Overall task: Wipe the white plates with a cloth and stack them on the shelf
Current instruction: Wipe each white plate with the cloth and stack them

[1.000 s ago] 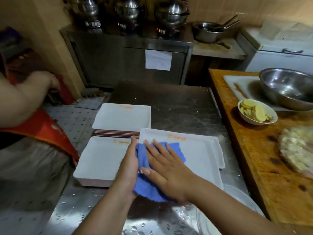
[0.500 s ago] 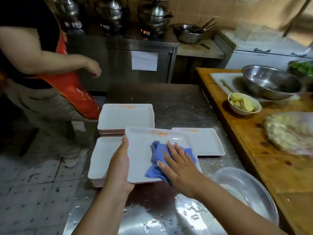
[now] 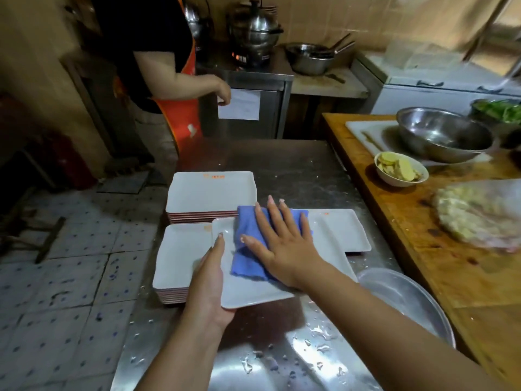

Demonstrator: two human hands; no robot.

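Note:
A white rectangular plate [image 3: 253, 292] is held just above the wet steel table [image 3: 296, 170]. My left hand [image 3: 210, 280] grips its left edge, thumb on top. With fingers straight, my right hand [image 3: 284, 244] presses a blue cloth [image 3: 248, 249] flat onto the plate's top face. Under the plate's left part sits a stack of white plates [image 3: 177, 255]. A second stack [image 3: 211, 191] stands behind it. A single white plate [image 3: 344, 230] lies to the right.
Another person in an orange apron [image 3: 180, 114] stands at the far left of the table. A metal basin [image 3: 406, 300] sits at my near right. The wooden counter [image 3: 451, 263] on the right holds a steel bowl [image 3: 442, 134], a small bowl of slices [image 3: 400, 169] and food.
My right hand has slid the blue cloth up and toward the plate's far left. The held plate has shifted slightly right. The other person has stepped further toward the table.

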